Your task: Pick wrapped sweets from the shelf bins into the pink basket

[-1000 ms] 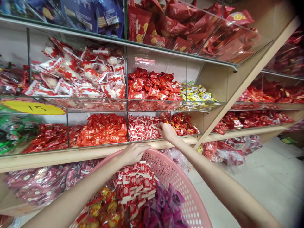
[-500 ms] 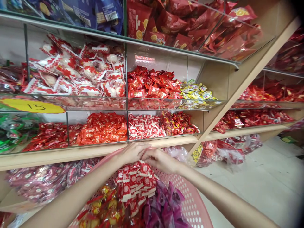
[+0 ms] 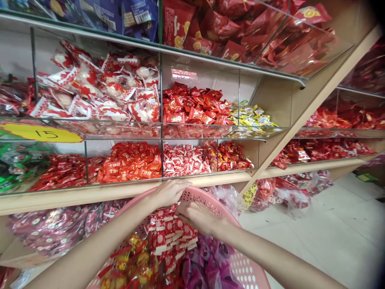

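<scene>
A pink plastic basket (image 3: 251,267) with a perforated wall is before me. At its far rim my left hand (image 3: 169,193) is closed over the edge. Lower, inside the basket, my right hand (image 3: 197,216) has its fingers curled down against a heap of red-and-white candy packets (image 3: 168,237). Whatever its fingertips may hold is hidden. Beside that heap lie purple-wrapped candies (image 3: 207,265) on the right and gold-and-red wrapped candies (image 3: 135,261) on the left.
Beyond the basket runs a wooden shelf edge (image 3: 90,196) under clear bins. One bin holds similar red-and-white packets (image 3: 186,160), its neighbour orange-red packets (image 3: 130,162). A yellow price tag (image 3: 42,132) hangs left. Bagged candy (image 3: 57,228) sits below; tiled floor (image 3: 315,233) lies right.
My right hand has moved down from the far rim, away from my left hand, onto the red-and-white packets. My left hand has stayed at the rim.
</scene>
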`<state>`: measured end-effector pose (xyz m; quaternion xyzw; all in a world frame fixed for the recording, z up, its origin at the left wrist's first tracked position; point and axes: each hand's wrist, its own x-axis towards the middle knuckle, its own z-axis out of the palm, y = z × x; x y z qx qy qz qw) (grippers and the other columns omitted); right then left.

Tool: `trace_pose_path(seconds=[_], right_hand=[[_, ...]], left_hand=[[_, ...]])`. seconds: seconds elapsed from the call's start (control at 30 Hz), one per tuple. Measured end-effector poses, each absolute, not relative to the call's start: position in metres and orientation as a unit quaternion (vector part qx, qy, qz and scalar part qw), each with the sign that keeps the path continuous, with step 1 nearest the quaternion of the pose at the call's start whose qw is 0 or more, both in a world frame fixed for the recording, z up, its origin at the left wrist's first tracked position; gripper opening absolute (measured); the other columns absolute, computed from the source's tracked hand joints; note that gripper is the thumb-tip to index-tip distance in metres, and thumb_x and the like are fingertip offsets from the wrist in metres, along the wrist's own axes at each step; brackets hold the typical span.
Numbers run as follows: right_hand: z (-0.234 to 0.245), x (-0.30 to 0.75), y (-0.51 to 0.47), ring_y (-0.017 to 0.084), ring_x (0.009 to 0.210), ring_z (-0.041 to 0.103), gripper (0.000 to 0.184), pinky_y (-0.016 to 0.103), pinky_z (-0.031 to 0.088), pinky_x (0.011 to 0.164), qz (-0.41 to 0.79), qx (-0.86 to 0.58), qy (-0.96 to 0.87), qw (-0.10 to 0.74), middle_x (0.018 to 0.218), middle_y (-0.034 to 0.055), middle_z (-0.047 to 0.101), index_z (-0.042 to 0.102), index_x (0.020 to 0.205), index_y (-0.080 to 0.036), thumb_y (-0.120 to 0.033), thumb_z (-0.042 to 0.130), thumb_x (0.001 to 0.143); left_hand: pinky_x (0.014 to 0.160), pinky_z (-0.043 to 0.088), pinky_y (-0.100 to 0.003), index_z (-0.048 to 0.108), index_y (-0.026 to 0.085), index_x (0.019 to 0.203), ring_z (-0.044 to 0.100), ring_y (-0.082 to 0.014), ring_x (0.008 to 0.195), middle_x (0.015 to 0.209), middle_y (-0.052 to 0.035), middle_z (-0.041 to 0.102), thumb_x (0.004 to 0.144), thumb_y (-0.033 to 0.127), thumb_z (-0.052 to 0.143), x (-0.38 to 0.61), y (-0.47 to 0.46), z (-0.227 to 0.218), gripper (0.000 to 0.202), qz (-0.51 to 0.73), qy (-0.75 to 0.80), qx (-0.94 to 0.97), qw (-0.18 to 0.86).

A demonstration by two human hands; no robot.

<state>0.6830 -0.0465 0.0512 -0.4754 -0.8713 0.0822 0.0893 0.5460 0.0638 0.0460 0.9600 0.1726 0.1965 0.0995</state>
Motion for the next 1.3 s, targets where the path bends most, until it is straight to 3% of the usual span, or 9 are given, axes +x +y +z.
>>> trace_pose_path(seconds=[0.27, 0.43, 0.6, 0.73, 0.87, 1.07, 1.3], right_hand=[[0.048, 0.675, -0.047, 0.014, 0.062, 0.058, 0.014, 0.025, 0.034, 0.049, -0.021, -0.501, -0.864, 0.041, 0.091, 0.0046, 0.064, 0.057, 0.091, -0.018, -0.02, 0.043, 0.092], [0.063, 0.683, -0.046, 0.014, 0.067, 0.058, 0.016, 0.025, 0.041, 0.056, -0.025, -0.497, -0.861, 0.109, 0.095, 0.0054, 0.064, 0.059, 0.094, -0.017, -0.023, 0.044, 0.093], [0.115, 0.716, -0.019, 0.015, 0.072, 0.058, 0.024, 0.025, 0.042, 0.064, -0.06, -0.557, -0.812, 0.164, 0.086, 0.0063, 0.062, 0.059, 0.091, -0.016, -0.028, 0.039, 0.096], [0.141, 0.742, 0.021, 0.018, 0.09, 0.061, 0.016, 0.025, 0.041, 0.071, -0.065, -0.654, -0.75, 0.077, 0.1, 0.0092, 0.062, 0.059, 0.098, -0.017, -0.02, 0.044, 0.092], [0.133, 0.746, 0.05, 0.024, 0.101, 0.061, 0.022, 0.028, 0.044, 0.076, -0.051, -0.685, -0.727, -0.006, 0.108, 0.0125, 0.063, 0.058, 0.107, -0.017, -0.017, 0.045, 0.089], [0.113, 0.738, 0.065, 0.027, 0.099, 0.064, 0.026, 0.033, 0.048, 0.076, -0.037, -0.716, -0.696, -0.034, 0.107, 0.0185, 0.065, 0.058, 0.11, -0.013, -0.015, 0.046, 0.087], [0.112, 0.739, 0.065, 0.028, 0.1, 0.063, 0.027, 0.033, 0.048, 0.076, -0.041, -0.723, -0.689, -0.022, 0.108, 0.018, 0.064, 0.059, 0.109, -0.014, -0.013, 0.046, 0.086]], left_hand=[[0.098, 0.046, -0.031, 0.059, 0.021, 0.122, 0.06, -0.0168, 0.112, 0.123, -0.0029, 0.063, 0.088, 0.012, 0.04, 0.547, 0.064, 0.046, 0.04, 0.196, 0.172, 0.961, 0.096], [0.097, 0.046, -0.031, 0.058, 0.019, 0.123, 0.059, -0.018, 0.112, 0.123, -0.0046, 0.063, 0.084, 0.008, 0.043, 0.545, 0.064, 0.047, 0.043, 0.184, 0.171, 0.963, 0.098], [0.096, 0.047, -0.032, 0.062, 0.02, 0.116, 0.061, -0.0193, 0.108, 0.12, -0.0044, 0.065, 0.081, 0.007, 0.044, 0.546, 0.063, 0.05, 0.041, 0.171, 0.176, 0.965, 0.096], [0.098, 0.045, -0.033, 0.058, 0.019, 0.123, 0.059, -0.0195, 0.113, 0.125, -0.005, 0.062, 0.084, 0.007, 0.04, 0.546, 0.063, 0.05, 0.044, 0.175, 0.167, 0.966, 0.088], [0.099, 0.045, -0.033, 0.057, 0.02, 0.124, 0.059, -0.0187, 0.113, 0.124, -0.004, 0.062, 0.086, 0.009, 0.039, 0.545, 0.062, 0.051, 0.043, 0.183, 0.165, 0.965, 0.087], [0.098, 0.045, -0.031, 0.057, 0.02, 0.124, 0.058, -0.0178, 0.113, 0.124, -0.0037, 0.062, 0.089, 0.012, 0.037, 0.545, 0.062, 0.051, 0.04, 0.195, 0.155, 0.964, 0.097], [0.098, 0.046, -0.033, 0.057, 0.019, 0.124, 0.058, -0.0192, 0.113, 0.124, -0.0054, 0.062, 0.088, 0.011, 0.038, 0.547, 0.063, 0.052, 0.041, 0.178, 0.159, 0.967, 0.091]])
